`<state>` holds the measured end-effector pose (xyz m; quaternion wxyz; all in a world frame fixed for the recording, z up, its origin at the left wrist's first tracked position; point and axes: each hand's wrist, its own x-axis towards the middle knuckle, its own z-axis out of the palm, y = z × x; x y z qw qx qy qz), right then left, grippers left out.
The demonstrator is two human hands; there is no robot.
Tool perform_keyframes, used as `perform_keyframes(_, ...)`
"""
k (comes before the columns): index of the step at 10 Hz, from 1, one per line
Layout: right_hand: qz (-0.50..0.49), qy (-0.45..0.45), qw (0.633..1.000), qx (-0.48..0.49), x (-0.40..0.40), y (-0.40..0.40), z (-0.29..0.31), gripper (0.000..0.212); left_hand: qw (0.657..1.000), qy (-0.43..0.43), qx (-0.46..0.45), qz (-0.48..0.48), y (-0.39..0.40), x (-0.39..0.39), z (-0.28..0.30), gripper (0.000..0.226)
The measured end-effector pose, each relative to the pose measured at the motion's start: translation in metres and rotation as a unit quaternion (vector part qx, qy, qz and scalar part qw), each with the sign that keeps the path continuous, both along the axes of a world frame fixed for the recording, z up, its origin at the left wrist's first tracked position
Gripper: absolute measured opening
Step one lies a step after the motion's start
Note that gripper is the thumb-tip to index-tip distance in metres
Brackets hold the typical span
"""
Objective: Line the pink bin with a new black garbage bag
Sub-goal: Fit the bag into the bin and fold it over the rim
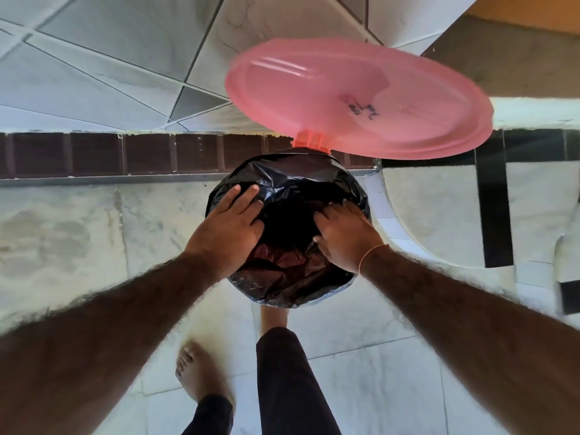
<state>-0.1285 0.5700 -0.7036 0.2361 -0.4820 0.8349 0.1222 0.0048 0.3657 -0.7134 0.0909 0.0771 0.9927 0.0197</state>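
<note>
A black garbage bag (pixel 292 189) is draped over the round mouth of the bin and folded down around its rim, hiding the bin's walls. The pink lid (pixel 357 102) stands raised behind it on its pink hinge (pixel 310 142), blurred. My left hand (pixel 229 221) lies flat on the bag at the left rim, fingers spread and pointing inward. My right hand (pixel 345 233) rests on the right rim with its fingertips curled into the bag's plastic at the opening. The inside of the bag (pixel 285 221) is dark; near the front, pink shows faintly through it.
The bin stands on a pale marble floor (pixel 94 230) against a tiled wall with a dark brown skirting (pixel 94 153). A white chair with black tape (pixel 492 215) stands close on the right. My bare feet (pixel 197 372) and dark trouser legs are right in front of the bin.
</note>
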Motion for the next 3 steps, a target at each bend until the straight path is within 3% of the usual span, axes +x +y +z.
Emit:
perform_keyframes(1,-0.133,-0.034,0.985,-0.104,0.005,-0.007,0.022,0.029,0.997,0.023,0.056,0.047,0.005,0.01,0.017,0.02)
perform_keyframes(3,-0.283,-0.072,0.948,-0.123,0.029,-0.007,0.054,0.032,0.991,0.026,0.087,0.097,0.004,0.032,0.056,0.023)
